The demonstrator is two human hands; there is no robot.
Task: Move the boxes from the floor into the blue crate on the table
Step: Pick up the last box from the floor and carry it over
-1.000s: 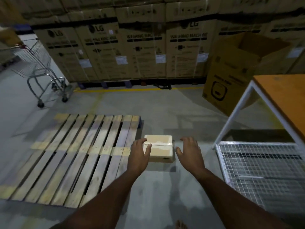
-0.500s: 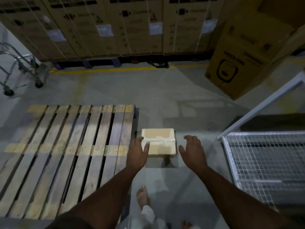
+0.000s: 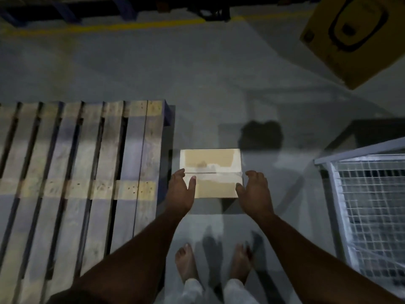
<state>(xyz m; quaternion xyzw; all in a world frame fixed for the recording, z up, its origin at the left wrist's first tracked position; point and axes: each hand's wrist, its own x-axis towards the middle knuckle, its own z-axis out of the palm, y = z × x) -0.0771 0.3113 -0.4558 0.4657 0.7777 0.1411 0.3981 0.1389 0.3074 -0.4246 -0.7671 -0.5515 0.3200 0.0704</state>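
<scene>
While both arms are reaching down from the bottom of the frame, a small box [image 3: 210,172] is lying flat on the grey floor [image 3: 153,69] at the frame's centre, its pale top crossed by a strip of clear tape. The left hand [image 3: 180,191] is sitting at the box's left edge, with the thumb lying on the top face and the fingers dropping down the left side, so it is grasping the box loosely at that edge. The right hand [image 3: 255,193] is coming against the right edge, fingers relaxed and spread, the thumb touching the near right corner; whether its fingers are pressing the side wall cannot be told, and it is not clenching anything. The box is showing no gap beneath it, so it is resting on the floor.

A pallet [image 3: 76,172] is filling the left half of the frame, its right edge lying just beside the box. A white wire rack [image 3: 368,194] is standing at the right edge, apart from the box. A big carton [image 3: 355,38] with a black printed outline is tilting into the upper right corner. A yellow line [image 3: 109,27] is running across the floor near the top. Two bare feet [image 3: 186,263] below white trouser cuffs are standing at the bottom centre, between the forearms.
</scene>
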